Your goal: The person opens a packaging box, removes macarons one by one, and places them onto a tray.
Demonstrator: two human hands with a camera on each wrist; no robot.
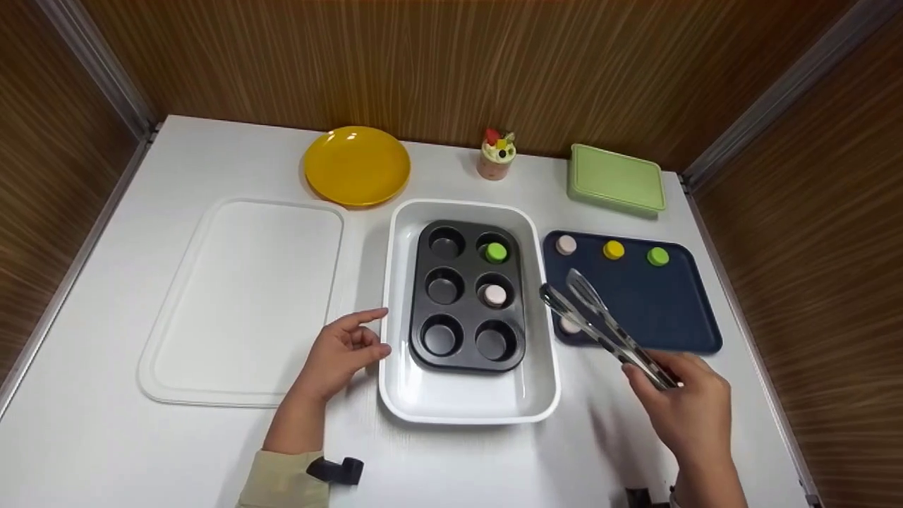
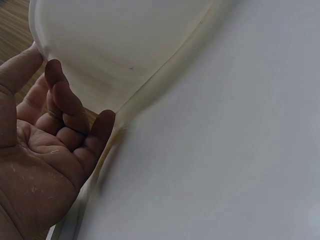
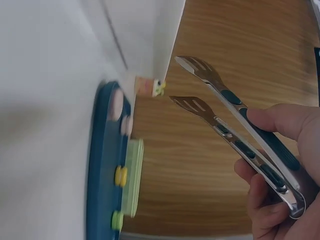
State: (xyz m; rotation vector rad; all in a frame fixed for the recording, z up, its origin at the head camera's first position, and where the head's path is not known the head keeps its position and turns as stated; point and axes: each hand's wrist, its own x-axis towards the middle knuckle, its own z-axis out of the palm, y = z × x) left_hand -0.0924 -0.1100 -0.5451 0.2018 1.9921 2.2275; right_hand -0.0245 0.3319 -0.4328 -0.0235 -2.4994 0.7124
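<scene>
A white table point(image 1: 106, 317) sits within brown wood-grain walls point(image 1: 437, 63). On it, a white tub point(image 1: 469, 420) contains a dark 6-cup muffin pan point(image 1: 470, 315): 1 green piece point(image 1: 496, 252) is in the upper right cup, 1 pale pink piece point(image 1: 495, 295) below it. The navy tray point(image 1: 656, 303) alongside bears 4 more — 2 pale pink, 1 yellow point(image 1: 614, 250), 1 green. The right hand point(image 1: 695, 402) grips metal tongs point(image 3: 281, 149), tips spread over the tray's left edge; the left hand point(image 1: 346, 356), loose, touches the tub's left rim. Behind stand a yellow plate point(image 1: 358, 166), dessert cup point(image 1: 496, 161) and lidded green box point(image 1: 617, 180).
</scene>
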